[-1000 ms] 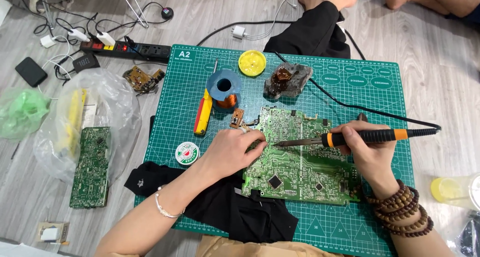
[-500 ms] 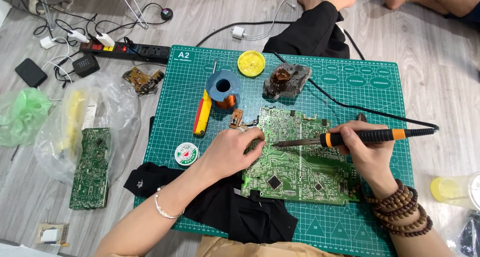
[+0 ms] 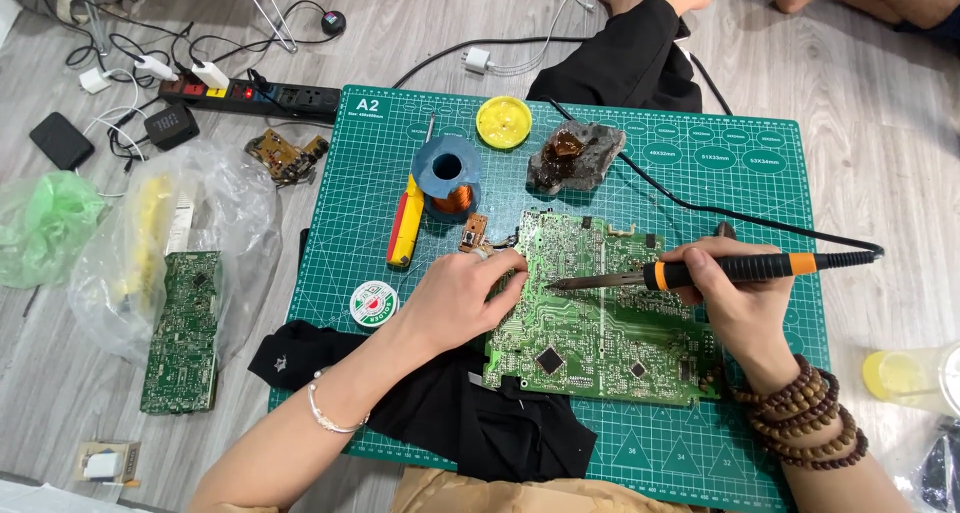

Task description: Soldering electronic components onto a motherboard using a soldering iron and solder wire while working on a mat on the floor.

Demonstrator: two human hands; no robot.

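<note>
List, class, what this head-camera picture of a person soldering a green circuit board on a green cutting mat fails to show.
- Head view: whether the soldering iron's metal tip touches the green circuit board; too small.
- What the left hand's fingers press; the hand covers it.
- Where the iron's black cable ends; a black cloth hides it.
- The yellow plastic cup; the right edge cuts it.

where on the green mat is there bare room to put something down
Bare cutting mat right of the grey rock, above the soldering iron; another strip along the mat's near right edge. Crowded around the circuit board and wire spool.
</note>
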